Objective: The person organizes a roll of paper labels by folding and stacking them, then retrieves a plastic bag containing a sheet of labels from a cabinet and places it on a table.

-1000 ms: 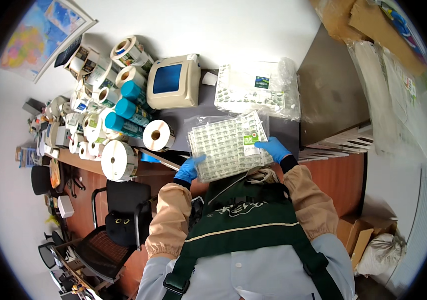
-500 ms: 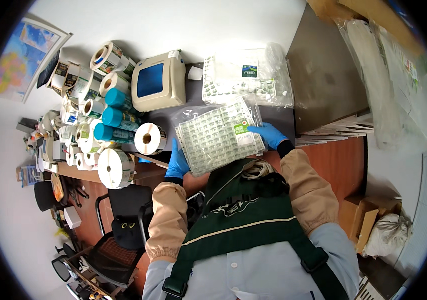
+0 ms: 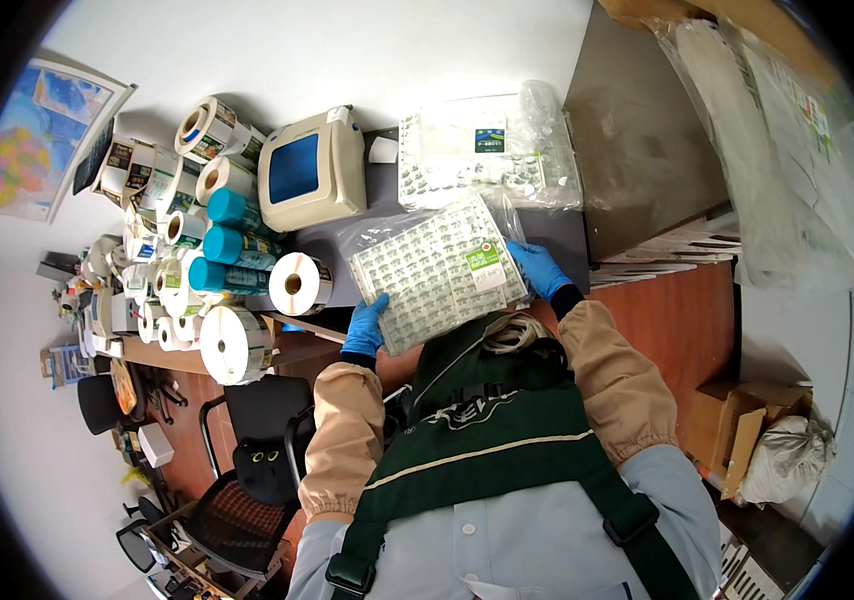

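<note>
A clear plastic bag [image 3: 417, 270] holds flat sheets covered in rows of small green print, with a green-and-white label on its right side. It lies tilted across the front edge of the dark desk. At its lower left corner my blue-gloved left hand [image 3: 365, 325] grips it, thumb on top. My blue-gloved right hand [image 3: 541, 270] holds the right edge beside the label; some of its fingers are hidden. Just behind lies another clear bag [image 3: 437, 125] of similar sheets, with a dark blue-green label.
A beige label printer [image 3: 342, 170] with a blue window stands at the back. Left of it are teal-capped canisters [image 3: 232, 245] and several label rolls [image 3: 292, 283]. A black chair [image 3: 262, 405] stands on the left. Cardboard boxes [image 3: 722, 425] sit on the floor at right.
My left hand has shifted slightly right and up onto the bag's corner, its thumb now on top. The right hand keeps its hold on the right edge. The view has shifted a little.
</note>
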